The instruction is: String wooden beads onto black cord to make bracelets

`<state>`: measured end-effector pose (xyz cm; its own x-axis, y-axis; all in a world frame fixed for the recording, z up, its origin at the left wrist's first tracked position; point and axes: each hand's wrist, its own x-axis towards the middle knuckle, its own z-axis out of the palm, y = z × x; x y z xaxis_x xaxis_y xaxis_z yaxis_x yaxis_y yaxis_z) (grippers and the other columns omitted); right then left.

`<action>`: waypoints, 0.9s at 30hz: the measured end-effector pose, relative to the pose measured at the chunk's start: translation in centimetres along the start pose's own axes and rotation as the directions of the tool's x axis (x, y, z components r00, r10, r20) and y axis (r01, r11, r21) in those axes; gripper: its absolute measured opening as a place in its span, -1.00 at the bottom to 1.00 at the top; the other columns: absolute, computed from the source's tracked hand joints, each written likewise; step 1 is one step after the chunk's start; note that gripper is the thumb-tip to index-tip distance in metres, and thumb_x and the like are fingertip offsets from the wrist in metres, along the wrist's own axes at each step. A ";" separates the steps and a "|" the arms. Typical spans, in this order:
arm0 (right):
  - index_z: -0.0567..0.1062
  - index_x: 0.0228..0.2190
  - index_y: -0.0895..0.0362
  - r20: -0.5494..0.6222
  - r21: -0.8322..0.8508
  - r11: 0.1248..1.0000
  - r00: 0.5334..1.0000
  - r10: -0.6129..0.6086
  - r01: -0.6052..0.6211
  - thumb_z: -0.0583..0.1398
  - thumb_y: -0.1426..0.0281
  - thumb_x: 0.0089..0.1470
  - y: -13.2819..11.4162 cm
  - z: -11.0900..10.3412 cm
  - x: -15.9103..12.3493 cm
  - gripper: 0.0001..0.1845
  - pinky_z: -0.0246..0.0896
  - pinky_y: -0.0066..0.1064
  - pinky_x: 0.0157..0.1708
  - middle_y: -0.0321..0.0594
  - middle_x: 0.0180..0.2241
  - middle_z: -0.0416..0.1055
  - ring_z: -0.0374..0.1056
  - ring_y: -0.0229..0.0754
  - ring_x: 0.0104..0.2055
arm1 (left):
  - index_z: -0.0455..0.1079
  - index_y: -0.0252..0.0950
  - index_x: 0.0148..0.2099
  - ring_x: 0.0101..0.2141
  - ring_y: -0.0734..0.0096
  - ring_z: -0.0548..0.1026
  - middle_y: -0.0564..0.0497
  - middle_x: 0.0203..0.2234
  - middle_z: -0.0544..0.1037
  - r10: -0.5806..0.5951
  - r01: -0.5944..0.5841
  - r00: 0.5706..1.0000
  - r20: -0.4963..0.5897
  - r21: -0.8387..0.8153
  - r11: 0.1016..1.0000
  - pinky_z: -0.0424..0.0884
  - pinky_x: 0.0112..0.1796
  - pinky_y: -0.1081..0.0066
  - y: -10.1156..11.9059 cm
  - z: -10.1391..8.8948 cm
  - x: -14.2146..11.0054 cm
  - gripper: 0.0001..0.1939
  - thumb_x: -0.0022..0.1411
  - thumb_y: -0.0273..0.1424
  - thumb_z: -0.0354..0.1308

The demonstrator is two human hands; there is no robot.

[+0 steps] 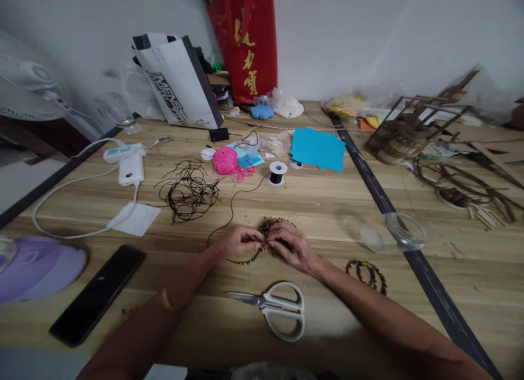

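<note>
My left hand (242, 241) pinches at the end of a beaded string (250, 260), whose small multicoloured beads hang below the fingers. Facing it, my right hand (295, 248) is closed with its fingertips at the same spot; the fine detail between the fingers is hidden. Just behind both hands lies a pile of loose dark and coloured beads (269, 223). From the left hand a black cord (232, 205) curves back to a white spool (277, 173) wound with black. White-handled scissors (282, 310) rest in front of my hands, and finished bead bracelets (368, 275) lie to the right.
Left are a black phone (98, 295), a white power strip (131, 170) with its cable, and tangled black cord (189, 191). Behind stand pink yarn (225, 160), blue sheets (318, 148) and a paper bag (180, 85). A clear round container (405, 230) and wooden pieces (462, 189) are right.
</note>
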<state>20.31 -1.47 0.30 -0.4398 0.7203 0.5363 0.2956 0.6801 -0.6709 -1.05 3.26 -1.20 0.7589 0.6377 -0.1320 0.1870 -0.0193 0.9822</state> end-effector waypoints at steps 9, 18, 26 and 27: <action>0.43 -0.27 0.15 0.061 -0.017 1.000 0.998 0.008 -0.007 0.06 0.35 0.26 -0.2 -0.2 0.2 -0.83 0.30 -0.26 -0.16 -0.07 -0.24 0.38 0.31 -0.13 -0.16 | 0.47 -0.41 -0.39 -0.49 0.49 0.45 -0.01 -0.53 0.55 -0.066 0.064 0.997 -0.035 -0.033 0.997 0.35 -0.39 0.53 0.7 0.7 0.1 -0.67 -0.01 -0.19 0.31; 0.45 -0.29 0.16 0.110 -0.016 1.000 0.994 0.011 -0.009 0.06 0.35 0.25 -0.3 -0.1 0.5 -0.81 0.29 -0.28 -0.16 -0.05 -0.24 0.38 0.32 -0.12 -0.16 | 0.43 -0.40 -0.42 -0.52 0.53 0.43 0.02 -0.57 0.54 -0.078 0.075 0.992 -0.099 -0.036 0.997 0.33 -0.41 0.55 0.8 0.9 0.1 -0.69 -0.04 -0.22 0.33; 0.43 -0.26 0.18 0.036 -0.057 0.994 0.995 0.097 -0.095 0.12 0.40 0.22 0.2 -2.2 1.1 -0.89 0.29 -0.35 -0.21 -0.12 -0.30 0.41 0.35 -0.18 -0.23 | 0.44 -0.41 -0.38 -0.51 0.50 0.47 -0.01 -0.57 0.56 -0.094 0.092 0.995 -0.034 -0.072 0.993 0.33 -0.42 0.54 0.6 0.4 -0.1 -0.71 -0.01 -0.26 0.32; 0.43 -0.27 0.18 0.051 -0.085 0.991 0.992 0.111 -0.106 0.11 0.41 0.23 0.1 -2.8 1.2 -0.89 0.28 -0.36 -0.23 -0.14 -0.31 0.42 0.35 -0.20 -0.25 | 0.43 -0.41 -0.38 -0.52 0.50 0.47 -0.01 -0.57 0.57 -0.094 0.092 0.995 -0.024 -0.077 0.993 0.33 -0.43 0.54 0.6 0.3 -0.1 -0.72 -0.01 -0.26 0.32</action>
<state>22.16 -0.14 2.33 -0.4472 0.7834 0.4316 0.4121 0.6087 -0.6779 -0.84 2.94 -0.62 0.7230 0.6546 -0.2207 0.2079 0.0985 0.9732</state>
